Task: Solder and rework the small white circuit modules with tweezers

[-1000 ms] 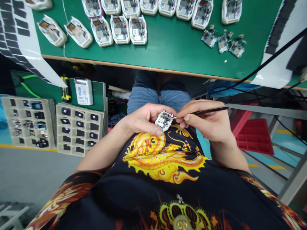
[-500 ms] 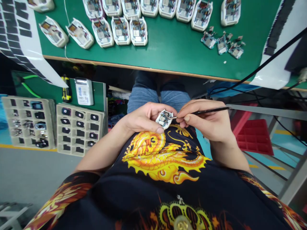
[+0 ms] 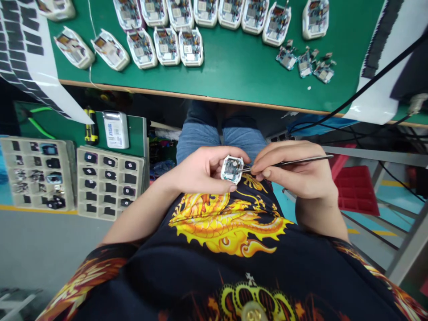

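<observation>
My left hand [image 3: 203,171] is closed around a white watch case [image 3: 232,169], thumb along its lower edge and fingers at the upper edge. The case's open side faces up, with a small circuit board showing inside. In my right hand [image 3: 296,167] is a slim dark pair of tweezers [image 3: 306,159], gripped between thumb and fingers. Its metal tip reaches the right edge of the case; whether it pinches anything there is too small to see. Both hands are in front of my body, above my lap.
On the green table [image 3: 234,76] stand several white watch cases [image 3: 191,47] with boards inside. Loose circuit boards [image 3: 305,63] lie to their right. Compartment trays [image 3: 110,183], a box cutter [image 3: 90,127] and a white box [image 3: 115,129] are at left. Black cables [image 3: 368,91] cross the right side.
The watch case has turned in my left hand and shifted slightly right. My right hand has moved a little right, and the tweezers now lie at a different angle, still at the case.
</observation>
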Available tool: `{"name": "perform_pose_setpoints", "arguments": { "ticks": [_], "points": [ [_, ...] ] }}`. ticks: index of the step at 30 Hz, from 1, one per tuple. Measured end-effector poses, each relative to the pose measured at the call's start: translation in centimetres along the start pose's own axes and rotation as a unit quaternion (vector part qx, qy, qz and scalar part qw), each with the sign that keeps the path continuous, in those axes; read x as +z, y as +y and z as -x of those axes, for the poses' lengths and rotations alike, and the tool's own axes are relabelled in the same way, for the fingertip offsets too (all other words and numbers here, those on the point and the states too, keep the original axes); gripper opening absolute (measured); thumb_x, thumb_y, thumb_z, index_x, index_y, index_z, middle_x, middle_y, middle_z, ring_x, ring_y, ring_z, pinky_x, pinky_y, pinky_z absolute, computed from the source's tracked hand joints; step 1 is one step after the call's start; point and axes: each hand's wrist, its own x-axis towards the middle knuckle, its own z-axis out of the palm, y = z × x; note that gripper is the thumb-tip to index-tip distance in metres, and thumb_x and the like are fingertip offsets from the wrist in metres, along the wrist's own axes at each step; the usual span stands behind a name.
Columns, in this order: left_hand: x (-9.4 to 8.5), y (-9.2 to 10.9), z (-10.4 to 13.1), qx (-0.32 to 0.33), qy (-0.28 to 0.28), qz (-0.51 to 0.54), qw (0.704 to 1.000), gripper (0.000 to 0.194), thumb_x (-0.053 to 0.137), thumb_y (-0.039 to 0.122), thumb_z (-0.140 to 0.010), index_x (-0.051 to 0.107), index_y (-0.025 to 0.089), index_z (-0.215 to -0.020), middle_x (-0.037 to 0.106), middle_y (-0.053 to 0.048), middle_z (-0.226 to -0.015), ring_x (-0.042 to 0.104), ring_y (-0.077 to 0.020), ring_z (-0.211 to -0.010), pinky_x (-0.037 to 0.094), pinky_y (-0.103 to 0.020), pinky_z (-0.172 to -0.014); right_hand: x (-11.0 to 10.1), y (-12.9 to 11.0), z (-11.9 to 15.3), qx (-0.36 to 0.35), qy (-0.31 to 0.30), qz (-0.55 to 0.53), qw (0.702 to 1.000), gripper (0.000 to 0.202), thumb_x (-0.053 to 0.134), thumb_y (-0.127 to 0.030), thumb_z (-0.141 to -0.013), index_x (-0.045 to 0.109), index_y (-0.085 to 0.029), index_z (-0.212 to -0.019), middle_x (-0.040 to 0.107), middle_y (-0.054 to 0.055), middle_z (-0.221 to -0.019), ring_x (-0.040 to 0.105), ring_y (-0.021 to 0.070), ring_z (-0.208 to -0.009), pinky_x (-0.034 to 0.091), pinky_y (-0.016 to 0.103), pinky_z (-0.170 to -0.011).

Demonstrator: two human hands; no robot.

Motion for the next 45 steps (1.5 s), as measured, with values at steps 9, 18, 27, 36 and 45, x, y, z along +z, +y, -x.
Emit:
{"name": "perform_pose_setpoints", "arguments": {
  "ticks": [9, 18, 27, 36, 45],
  "points": [
    [3.6, 1.5, 2.0, 0.029, 0.119, -0.264, 0.957, 0.054, 0.076, 0.02, -0.092, 0.071, 0.023, -0.146, 0.075, 0.0, -0.093, 0.063, -0.0112, -0.069, 0.051, -0.022, -0.064, -0.4, 2.7, 0.8, 0.022, 0.016, -0.126, 0.992, 0.011, 0.09, -0.023, -0.097, 0.092, -0.023, -0.108, 0.087, 0.006, -0.092, 0.082, 0.0152, -0.072, 0.069, 0.025, -0.065],
    [3.8, 1.3, 1.5, 0.03, 0.129, -0.262, 0.956, 0.046, 0.072, 0.019, -0.09, 0.071, 0.022, -0.136, 0.078, -0.001, -0.1, 0.068, -0.0107, -0.07, 0.05, -0.022, -0.064, -0.1, 5.3, 1.9, 0.059, 0.031, -0.206, 0.976, 0.011, 0.087, -0.026, -0.099, 0.092, -0.022, -0.109, 0.086, 0.007, -0.095, 0.081, 0.0145, -0.068, 0.069, 0.022, -0.058],
    [3.8, 1.3, 1.4, 0.016, 0.12, -0.24, 0.963, 0.046, 0.074, 0.021, -0.089, 0.072, 0.023, -0.135, 0.071, 0.003, -0.085, 0.057, -0.0104, -0.063, 0.043, -0.023, -0.059, -0.3, 5.9, 1.6, 0.051, 0.017, -0.2, 0.978, 0.012, 0.092, -0.025, -0.094, 0.092, -0.022, -0.105, 0.086, 0.008, -0.091, 0.079, 0.0159, -0.062, 0.067, 0.024, -0.054],
    [3.5, 1.5, 1.3, -0.017, 0.105, -0.203, 0.973, 0.044, 0.075, 0.02, -0.088, 0.074, 0.022, -0.131, 0.066, 0.005, -0.079, 0.053, -0.01, -0.062, 0.04, -0.022, -0.058, -0.5, 5.8, 1.2, 0.056, 0.003, -0.196, 0.979, 0.013, 0.094, -0.027, -0.093, 0.093, -0.021, -0.104, 0.086, 0.008, -0.091, 0.079, 0.0156, -0.062, 0.068, 0.024, -0.056],
    [3.4, 1.5, 1.0, -0.042, 0.091, -0.098, 0.99, 0.048, 0.08, 0.021, -0.084, 0.072, 0.021, -0.131, 0.068, 0.002, -0.087, 0.055, -0.0109, -0.068, 0.043, -0.022, -0.061, -0.7, 5.3, 0.8, 0.047, 0.0, -0.183, 0.982, 0.013, 0.095, -0.029, -0.092, 0.093, -0.022, -0.102, 0.086, 0.007, -0.09, 0.079, 0.0153, -0.062, 0.068, 0.024, -0.057]
  ]
}}
